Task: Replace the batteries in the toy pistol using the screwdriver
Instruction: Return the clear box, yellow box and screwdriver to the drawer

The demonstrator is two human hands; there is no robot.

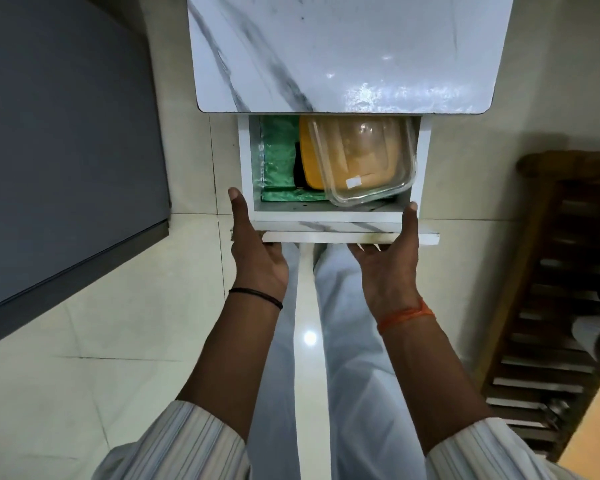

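A white drawer (333, 226) stands pulled out from under a marble-patterned table top (343, 50). My left hand (255, 251) grips the drawer front at its left end, thumb up along the side wall. At the right end my right hand (390, 258) holds the same front panel, fingers curled under it. Inside lie a clear glass container (368, 161) over a yellow box (312, 157), a dark object (298, 168) beside it, and a green lining (278, 157). No toy pistol, batteries or screwdriver can be seen.
A dark grey cabinet (63, 143) fills the left side. A wooden slatted rack (555, 323) stands at the right. Pale glossy floor tiles (118, 341) lie below, and my legs in light trousers (326, 358) are under the drawer.
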